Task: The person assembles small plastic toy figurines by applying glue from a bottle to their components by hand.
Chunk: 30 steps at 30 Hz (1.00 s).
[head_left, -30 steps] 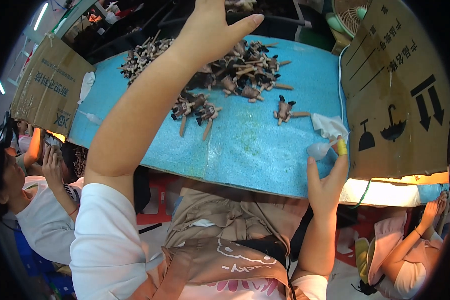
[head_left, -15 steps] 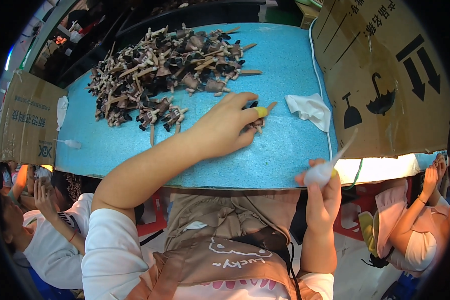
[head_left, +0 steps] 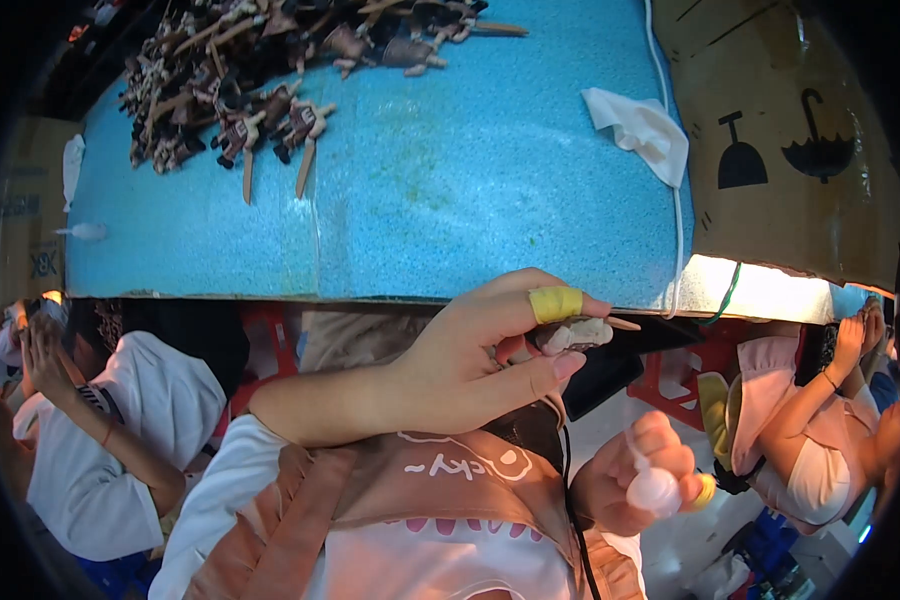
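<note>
Figurine (head_left: pixel 568 335), small, pale and brown on a thin wooden stick, sits pinched between the thumb and fingers of the left hand (head_left: pixel 470 365), whose forefinger wears a yellow tape wrap; the fingers are closed tight around it, just below the near edge of the table. A second ago this hand was stretched far out over the pile, and half a second ago it was closing on a piece lying on the blue mat (head_left: pixel 420 190); now it has drawn back toward the chest with one piece, so a single figure looks to have been picked out for work. The right hand (head_left: pixel 640 485) stays low near the apron, fingers wrapped around a small clear bottle (head_left: pixel 653 490). On the mat, the pile of figurines (head_left: pixel 250 80) lies well away at the far left, and a white cloth (head_left: pixel 640 128) rests near the cardboard box (head_left: pixel 790 140). Another person's arm (head_left: pixel 90 420) shows at lower left.
</note>
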Tool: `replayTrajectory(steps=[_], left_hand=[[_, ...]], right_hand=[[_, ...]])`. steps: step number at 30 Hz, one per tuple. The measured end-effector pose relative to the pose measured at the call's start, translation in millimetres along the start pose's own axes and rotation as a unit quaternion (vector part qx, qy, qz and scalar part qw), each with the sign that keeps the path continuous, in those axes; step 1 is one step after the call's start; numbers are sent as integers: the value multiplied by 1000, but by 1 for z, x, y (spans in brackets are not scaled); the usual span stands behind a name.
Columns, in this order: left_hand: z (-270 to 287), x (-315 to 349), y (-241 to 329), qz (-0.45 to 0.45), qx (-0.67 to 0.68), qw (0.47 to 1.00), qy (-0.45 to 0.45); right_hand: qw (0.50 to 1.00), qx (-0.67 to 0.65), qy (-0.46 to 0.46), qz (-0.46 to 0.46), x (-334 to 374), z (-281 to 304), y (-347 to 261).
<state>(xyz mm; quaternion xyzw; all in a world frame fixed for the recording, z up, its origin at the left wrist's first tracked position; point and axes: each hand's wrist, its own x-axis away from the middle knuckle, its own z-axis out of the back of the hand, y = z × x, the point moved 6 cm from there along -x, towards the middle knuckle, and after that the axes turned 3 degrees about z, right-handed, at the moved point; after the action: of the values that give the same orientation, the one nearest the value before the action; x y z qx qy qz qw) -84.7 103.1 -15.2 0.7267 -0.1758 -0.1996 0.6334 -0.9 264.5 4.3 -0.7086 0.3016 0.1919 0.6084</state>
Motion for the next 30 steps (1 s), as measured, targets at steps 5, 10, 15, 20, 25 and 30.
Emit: replayTrajectory(steps=[5,10,15,20,25,30], left_hand=[[0,5,5,14,16,1000,-22],[-2,9,10,-42,-44,997,-38],[-4,10,11,-64,-51,996,-39],[0,10,14,-69,-86,993,-43],[-2,11,10,-32,-42,998,-43],[-1,10,11,-51,-85,994,-51]], right_hand=[[990,63,72,103,21,-1,-14],[982,128,57,130,14,-11,-18],[975,170,64,124,12,-15,-20],[978,172,50,109,11,-18,-19],[978,172,48,110,10,-18,-19],[978,172,45,109,9,-18,-19]])
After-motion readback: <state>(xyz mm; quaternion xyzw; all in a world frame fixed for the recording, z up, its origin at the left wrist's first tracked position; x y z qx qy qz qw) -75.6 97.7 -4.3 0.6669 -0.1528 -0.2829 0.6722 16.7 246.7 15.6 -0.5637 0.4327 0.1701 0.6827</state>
